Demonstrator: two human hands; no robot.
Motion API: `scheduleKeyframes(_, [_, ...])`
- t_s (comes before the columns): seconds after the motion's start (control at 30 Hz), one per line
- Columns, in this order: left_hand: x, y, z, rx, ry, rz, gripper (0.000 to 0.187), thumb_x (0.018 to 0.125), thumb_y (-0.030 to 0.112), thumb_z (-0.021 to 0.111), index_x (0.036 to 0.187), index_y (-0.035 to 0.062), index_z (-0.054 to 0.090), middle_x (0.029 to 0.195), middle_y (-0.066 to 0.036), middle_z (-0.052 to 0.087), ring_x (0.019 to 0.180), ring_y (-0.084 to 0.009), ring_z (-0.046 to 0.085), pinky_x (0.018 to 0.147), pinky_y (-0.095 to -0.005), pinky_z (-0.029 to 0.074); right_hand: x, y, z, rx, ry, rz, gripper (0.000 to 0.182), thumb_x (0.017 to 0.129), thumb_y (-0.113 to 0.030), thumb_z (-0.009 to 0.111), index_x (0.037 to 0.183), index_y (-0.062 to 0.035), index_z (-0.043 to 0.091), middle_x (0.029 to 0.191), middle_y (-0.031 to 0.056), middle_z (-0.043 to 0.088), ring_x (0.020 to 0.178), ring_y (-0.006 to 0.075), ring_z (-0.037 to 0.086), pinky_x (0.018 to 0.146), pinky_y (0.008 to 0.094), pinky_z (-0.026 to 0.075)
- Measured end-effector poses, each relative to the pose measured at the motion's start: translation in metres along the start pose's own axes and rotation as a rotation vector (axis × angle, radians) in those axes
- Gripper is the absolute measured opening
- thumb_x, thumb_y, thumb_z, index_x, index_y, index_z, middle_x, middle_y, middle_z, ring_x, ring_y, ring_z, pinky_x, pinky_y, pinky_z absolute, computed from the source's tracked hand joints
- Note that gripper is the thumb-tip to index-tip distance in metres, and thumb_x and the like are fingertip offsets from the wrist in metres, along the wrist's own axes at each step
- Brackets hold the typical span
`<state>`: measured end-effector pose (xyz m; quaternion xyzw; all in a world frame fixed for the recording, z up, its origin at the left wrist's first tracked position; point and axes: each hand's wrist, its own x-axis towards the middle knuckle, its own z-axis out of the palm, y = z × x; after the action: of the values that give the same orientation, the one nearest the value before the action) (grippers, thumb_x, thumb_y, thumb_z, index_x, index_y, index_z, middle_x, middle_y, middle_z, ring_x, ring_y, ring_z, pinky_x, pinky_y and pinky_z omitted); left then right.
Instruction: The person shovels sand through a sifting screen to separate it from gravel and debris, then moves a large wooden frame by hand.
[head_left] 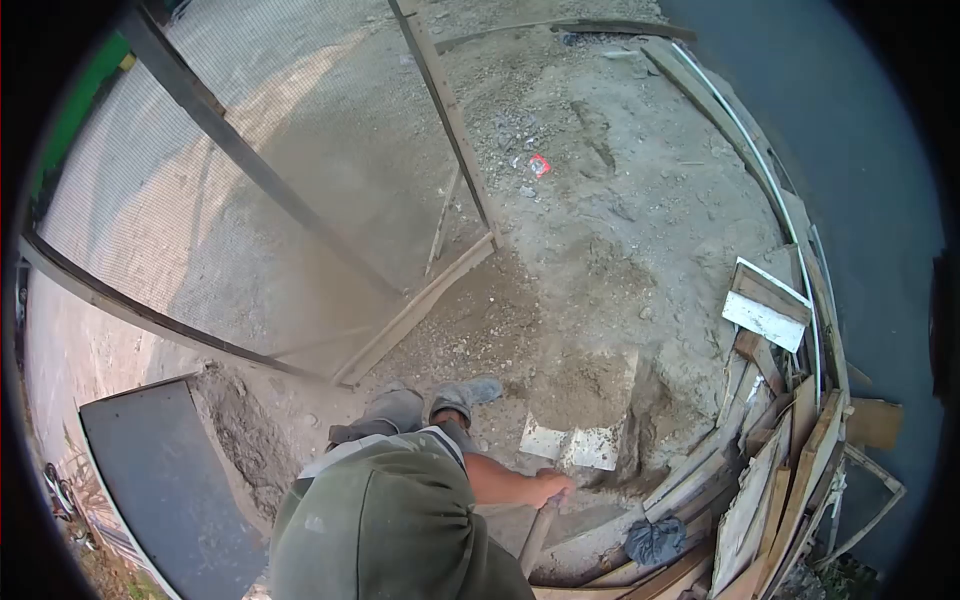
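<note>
A large mesh screen [418,309] in a wooden frame stands on the dusty ground, and the person is on the near side of its bottom beam, with worn shoes [475,391] just beside it. The left hand [553,486], reaching across from a green shirt [375,530], is nearer than the screen and to its right; its fingers are closed round a wooden handle [538,541]. That handle slants down beside the body, to the right of the screen and nearer than its bottom beam; its lower part passes out of sight, and whether it joins a blade cannot be told. The right hand is out of view, so the state of its fingers cannot be told.

Just beyond the left hand, right of the screen's bottom beam, lies a pale sheet [597,449] in two parts, with loose soil [580,392] on it. Darker gravel [485,310] spreads along the beam on that same side. Well to the right of the screen are stacked wood scraps [778,480], a white-edged panel [765,322] and, nearer, a dark plastic bag [655,540]. A red wrapper [540,165] lies right of the screen's upright. To the near left of the screen, a grey board [165,485] sits beside a heap of earth [238,435].
</note>
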<state>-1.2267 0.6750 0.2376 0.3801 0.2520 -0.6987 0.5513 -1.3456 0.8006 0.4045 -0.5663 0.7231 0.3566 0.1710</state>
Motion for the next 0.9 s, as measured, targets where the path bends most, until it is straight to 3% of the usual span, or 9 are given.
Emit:
scheduleKeyframes(0.13, [-0.067, 0.148, -0.063, -0.137, -0.127, 0.070, 0.018, 0.077, 0.015, 0.060, 0.064, 0.0081, 0.050, 0.058, -0.004, 0.050, 0.051, -0.0167, 0.052, 0.045, -0.0323, 0.044, -0.045, -0.036, 0.007, 0.159, 0.167, -0.230, 0.050, 0.067, -0.030, 0.068, 0.105, 0.0001, 0.056, 0.097, 0.0170, 0.059, 0.089, 0.0339, 0.057, 0.078, 0.0397, 0.045])
scheduleKeyframes(0.17, [-0.099, 0.194, -0.073, -0.117, -0.122, 0.211, 0.019, 0.077, 0.016, 0.059, 0.062, 0.0090, 0.049, 0.057, -0.002, 0.048, 0.052, -0.0153, 0.051, 0.047, -0.0311, 0.046, -0.057, -0.049, 0.007, 0.225, 0.224, -0.326, 0.050, 0.068, -0.029, 0.068, 0.106, 0.0002, 0.055, 0.098, 0.0170, 0.059, 0.089, 0.0340, 0.057, 0.078, 0.0396, 0.045])
scheduleKeyframes(0.23, [-0.166, 0.287, -0.082, -0.141, -0.343, 0.464, 0.013, 0.078, 0.015, 0.059, 0.069, 0.0095, 0.050, 0.060, 0.001, 0.049, 0.053, -0.0116, 0.051, 0.050, -0.0302, 0.048, -0.071, -0.102, 0.003, 0.371, 0.678, -0.793, 0.045, 0.071, -0.024, 0.067, 0.107, -0.0001, 0.055, 0.093, 0.0182, 0.058, 0.086, 0.0360, 0.056, 0.074, 0.0413, 0.044])
scheduleKeyframes(0.3, [-0.253, 0.358, -0.065, -0.173, -0.561, 0.685, 0.011, 0.079, 0.014, 0.059, 0.074, 0.0103, 0.050, 0.062, 0.002, 0.049, 0.054, -0.0115, 0.052, 0.051, -0.0306, 0.048, -0.098, -0.155, -0.034, 0.522, 0.721, -0.990, 0.045, 0.070, -0.022, 0.068, 0.105, 0.0013, 0.055, 0.088, 0.0193, 0.057, 0.081, 0.0373, 0.055, 0.069, 0.0431, 0.042])
scheduleKeyframes(0.4, [-0.360, 0.402, -0.028, -0.052, -0.713, 0.987, 0.014, 0.080, 0.015, 0.060, 0.074, 0.0092, 0.050, 0.064, 0.000, 0.051, 0.054, -0.0127, 0.054, 0.051, -0.0311, 0.049, -0.133, -0.195, -0.073, 0.614, 0.840, -1.157, 0.042, 0.071, -0.020, 0.068, 0.104, 0.0028, 0.054, 0.083, 0.0193, 0.057, 0.080, 0.0377, 0.056, 0.067, 0.0441, 0.042])
scheduleKeyframes(0.5, [-0.399, 0.406, -0.005, 0.004, -0.684, 1.070, 0.013, 0.079, 0.013, 0.062, 0.074, 0.0082, 0.050, 0.064, -0.001, 0.052, 0.054, -0.0131, 0.054, 0.052, -0.0316, 0.050, -0.141, -0.203, -0.086, 0.702, 0.838, -1.226, 0.041, 0.073, -0.018, 0.067, 0.105, 0.0043, 0.053, 0.088, 0.0196, 0.057, 0.082, 0.0379, 0.055, 0.068, 0.0428, 0.042])
scheduleKeyframes(0.67, [-0.342, 0.369, 0.003, 0.085, -0.372, 1.056, 0.015, 0.075, 0.010, 0.064, 0.071, 0.0029, 0.052, 0.060, -0.004, 0.052, 0.049, -0.0139, 0.054, 0.045, -0.0302, 0.049, -0.099, -0.182, -0.055, 0.809, 0.745, -1.201, 0.044, 0.075, -0.022, 0.067, 0.107, 0.0041, 0.052, 0.093, 0.0221, 0.058, 0.085, 0.0386, 0.056, 0.072, 0.0425, 0.044])
scheduleKeyframes(0.83, [-0.162, 0.294, -0.014, 0.160, 0.090, 0.761, 0.015, 0.073, 0.009, 0.060, 0.064, -0.0009, 0.052, 0.055, -0.009, 0.051, 0.043, -0.0167, 0.050, 0.038, -0.0295, 0.043, -0.021, -0.121, 0.001, 0.477, 0.625, -0.606, 0.048, 0.075, -0.044, 0.062, 0.093, 0.0000, 0.056, 0.083, 0.0231, 0.060, 0.077, 0.0401, 0.058, 0.067, 0.0453, 0.046])
scheduleKeyframes(0.9, [-0.087, 0.246, -0.029, 0.298, 0.219, 0.615, 0.016, 0.074, 0.008, 0.058, 0.062, -0.0005, 0.051, 0.055, -0.009, 0.051, 0.043, -0.0172, 0.049, 0.038, -0.0312, 0.041, 0.002, -0.092, 0.022, 0.352, 0.316, -0.525, 0.056, 0.071, -0.055, 0.060, 0.086, -0.0009, 0.057, 0.072, 0.0247, 0.060, 0.073, 0.0417, 0.059, 0.064, 0.0473, 0.046])
